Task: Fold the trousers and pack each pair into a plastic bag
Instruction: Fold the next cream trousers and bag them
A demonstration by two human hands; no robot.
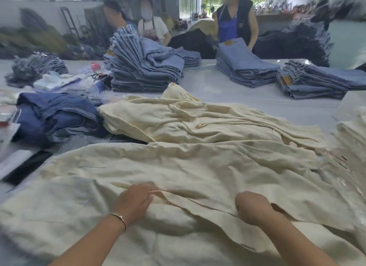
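Note:
Cream trousers (pixel 178 166) lie spread and crumpled across the near table, several pairs overlapping. My left hand (pixel 134 200) lies on the cloth at a folded edge, fingers reaching toward the seam; whether they pinch it is unclear. My right hand (pixel 252 207) is curled, gripping the edge of the top cream layer. Clear plastic bags (pixel 65 83) lie crumpled at the far left of the table.
Dark blue garments (pixel 55 115) lie heaped at left. Stacks of folded light blue jeans (pixel 142 67) (pixel 245 67) (pixel 316 81) line the far side. Three people (pixel 235 18) work across the table. A white stack (pixel 352 131) sits at the right edge.

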